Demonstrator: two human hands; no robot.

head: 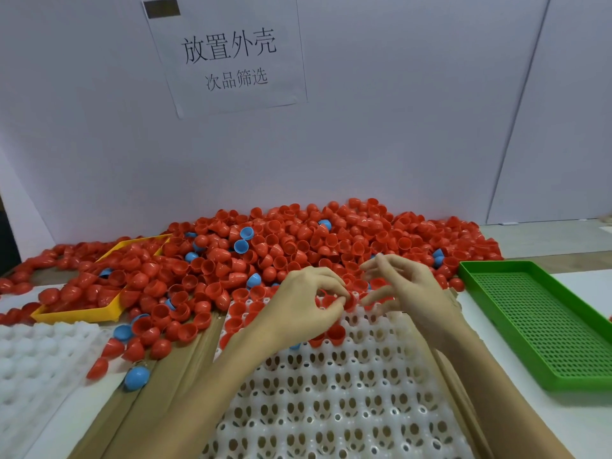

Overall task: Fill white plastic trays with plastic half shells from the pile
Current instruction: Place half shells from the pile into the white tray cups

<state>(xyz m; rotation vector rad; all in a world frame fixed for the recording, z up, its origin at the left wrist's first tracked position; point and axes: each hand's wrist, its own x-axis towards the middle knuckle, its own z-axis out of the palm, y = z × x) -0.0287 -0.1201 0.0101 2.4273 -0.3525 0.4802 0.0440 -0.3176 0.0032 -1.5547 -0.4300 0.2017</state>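
A big pile of red half shells with a few blue ones lies along the back wall. In front of me sits a white plastic tray with rows of holed cups; several red shells fill its far rows. My left hand hovers over the tray's far edge and pinches a red half shell between thumb and fingertips. My right hand is just right of it, fingers spread and lightly bent, fingertips near the same shell; I see nothing held in it.
A yellow tray half buried in red shells lies at the left. Another white tray sits at the near left. A green perforated tray stands at the right. Loose red and blue shells lie on brown cardboard.
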